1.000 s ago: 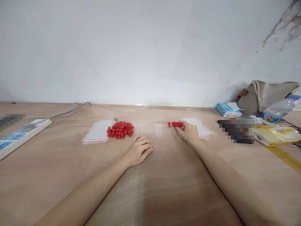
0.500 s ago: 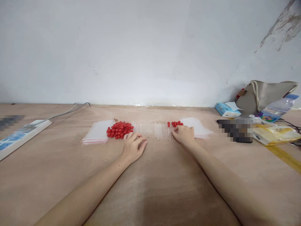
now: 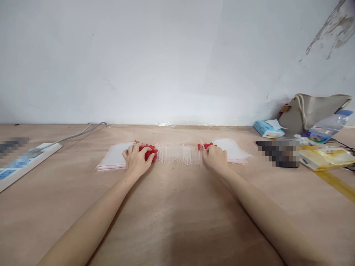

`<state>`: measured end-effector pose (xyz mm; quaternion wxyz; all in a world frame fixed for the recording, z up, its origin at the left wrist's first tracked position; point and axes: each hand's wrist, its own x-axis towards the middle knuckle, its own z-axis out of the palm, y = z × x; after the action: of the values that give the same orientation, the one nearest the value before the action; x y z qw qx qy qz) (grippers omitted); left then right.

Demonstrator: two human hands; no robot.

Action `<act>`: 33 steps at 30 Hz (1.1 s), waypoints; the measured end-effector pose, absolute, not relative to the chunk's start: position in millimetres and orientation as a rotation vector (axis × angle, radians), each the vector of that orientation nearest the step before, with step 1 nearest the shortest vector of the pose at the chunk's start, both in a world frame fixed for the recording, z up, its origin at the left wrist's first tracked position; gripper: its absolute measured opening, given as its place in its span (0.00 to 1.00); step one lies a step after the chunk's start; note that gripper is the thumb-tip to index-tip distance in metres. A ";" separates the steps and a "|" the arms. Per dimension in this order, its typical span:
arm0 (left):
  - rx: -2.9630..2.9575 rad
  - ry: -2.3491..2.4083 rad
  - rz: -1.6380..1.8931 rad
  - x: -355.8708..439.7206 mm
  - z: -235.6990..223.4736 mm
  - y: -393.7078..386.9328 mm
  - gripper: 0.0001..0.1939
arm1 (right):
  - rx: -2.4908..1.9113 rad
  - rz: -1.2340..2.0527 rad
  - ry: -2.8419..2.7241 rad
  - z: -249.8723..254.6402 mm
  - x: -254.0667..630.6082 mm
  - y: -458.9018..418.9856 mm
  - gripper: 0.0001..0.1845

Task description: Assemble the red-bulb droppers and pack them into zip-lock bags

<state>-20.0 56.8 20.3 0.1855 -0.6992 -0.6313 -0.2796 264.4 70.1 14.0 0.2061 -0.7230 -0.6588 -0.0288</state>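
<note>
A pile of small red rubber caps [image 3: 151, 151] lies on the wooden table [image 3: 177, 214]. My left hand [image 3: 137, 160] rests on top of it with the fingers spread over the caps. To the right runs a row of thin clear tubes [image 3: 177, 153]. My right hand [image 3: 214, 159] sits at the row's right end with its fingers pinched together on a clear tube. Just beyond its fingertips are a few tubes with red caps [image 3: 207, 145].
Stacks of small clear zip bags lie at the left [image 3: 113, 159] and right [image 3: 235, 150] of the row. A white power strip [image 3: 24, 160] with its cable is far left. A tissue pack [image 3: 266, 129], a beige bag [image 3: 310, 111], a plastic bottle [image 3: 330, 126] and yellow packets [image 3: 324, 158] crowd the right.
My left hand has moved from the bare table up and left onto the red cap pile. My right hand has shifted slightly left along the row's end.
</note>
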 end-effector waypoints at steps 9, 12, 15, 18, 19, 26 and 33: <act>-2.187 -1.732 -0.583 -10.6 29.9 85.6 0.09 | -1.081 -0.017 -2.235 -10.7 237.3 20.7 0.10; -2.218 -1.800 -0.593 -9.2 27.7 93.2 0.09 | -0.946 -0.046 -2.292 -16.0 233.4 14.2 0.14; -2.217 -1.830 -0.672 -9.2 25.1 95.6 0.09 | -0.929 -0.086 -2.297 -17.7 233.4 15.0 0.16; -2.218 -1.820 -0.749 -9.2 25.6 94.8 0.08 | -0.946 -0.064 -2.306 -17.1 233.8 16.7 0.14; -2.216 -1.817 -0.780 -9.1 26.9 94.3 0.08 | -0.951 -0.053 -2.306 -16.8 233.8 16.9 0.13; -2.319 -1.761 -1.296 -5.0 42.9 83.6 0.10 | -1.058 0.028 -2.226 -17.8 235.1 17.8 0.11; -2.793 -1.792 -1.877 28.6 13.8 45.4 0.11 | -1.132 0.110 -2.111 -16.0 240.6 19.5 0.12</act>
<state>28.6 45.4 13.8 -0.3291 -0.6918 -0.4438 -0.4649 240.6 19.5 -16.0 0.3634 -0.4398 -0.8202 0.0428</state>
